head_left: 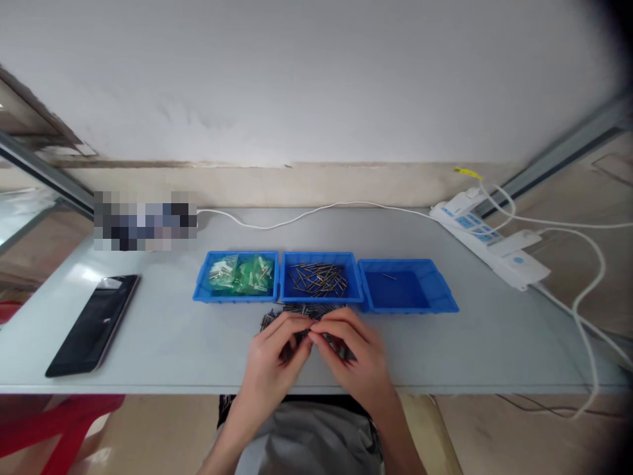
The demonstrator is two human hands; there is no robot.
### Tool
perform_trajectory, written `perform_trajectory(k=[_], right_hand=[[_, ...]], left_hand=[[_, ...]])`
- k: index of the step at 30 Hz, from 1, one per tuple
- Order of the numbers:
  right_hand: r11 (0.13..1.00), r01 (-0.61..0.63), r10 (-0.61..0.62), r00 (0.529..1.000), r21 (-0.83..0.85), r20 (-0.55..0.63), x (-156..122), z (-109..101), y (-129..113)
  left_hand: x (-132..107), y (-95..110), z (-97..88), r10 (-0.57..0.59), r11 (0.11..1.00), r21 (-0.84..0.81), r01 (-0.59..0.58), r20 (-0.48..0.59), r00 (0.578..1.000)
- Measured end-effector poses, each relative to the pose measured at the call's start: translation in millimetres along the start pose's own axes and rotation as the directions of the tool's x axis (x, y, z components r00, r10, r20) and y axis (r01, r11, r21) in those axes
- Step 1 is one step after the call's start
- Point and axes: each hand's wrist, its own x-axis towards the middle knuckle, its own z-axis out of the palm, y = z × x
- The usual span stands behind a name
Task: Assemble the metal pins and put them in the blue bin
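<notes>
My left hand (pixel 277 353) and my right hand (pixel 353 349) meet at the fingertips near the table's front edge. Both are closed in a pinch, and whatever lies between the fingertips is too small to make out. Under and behind them spreads a pile of dark thin metal pins (pixel 297 309), partly covered by my hands. Just beyond stands a blue tray (pixel 320 300) of brass-and-dark metal pins (pixel 319 280). Left of it, another blue tray (pixel 198 290) holds green plastic bags (pixel 242 274) with small white pieces. A third blue tray (pixel 400 293), on the right, contains one thin pin (pixel 389 276).
A dark phone or tablet (pixel 93 326) lies on the grey table (pixel 168 343) at left. A white power strip (pixel 489 237) with plugged-in cables sits at right. One white cable (pixel 267 227) runs along the back to a pixelated object (pixel 146 221). A red stool (pixel 64 422) stands below left.
</notes>
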Motion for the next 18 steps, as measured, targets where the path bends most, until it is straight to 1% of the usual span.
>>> perform_trajectory(k=[4,9,18], right_hand=[[1.0,-0.016,0.016,1.0,-0.005,-0.016,-3,-1,2],[0.999,-0.029,0.029,0.999,0.018,-0.02,-9,0,2],[0.99,-0.134,0.134,0.991,0.035,-0.008,-14,0,1]], left_hand=[[1,-1,0.8,-0.024,1.0,0.02,0.024,0.001,1.0],[1,-2,-0.3,-0.023,0.999,0.03,0.023,-0.005,1.0],[0,-4,1.1,-0.029,0.999,0.027,0.031,-0.054,0.998]])
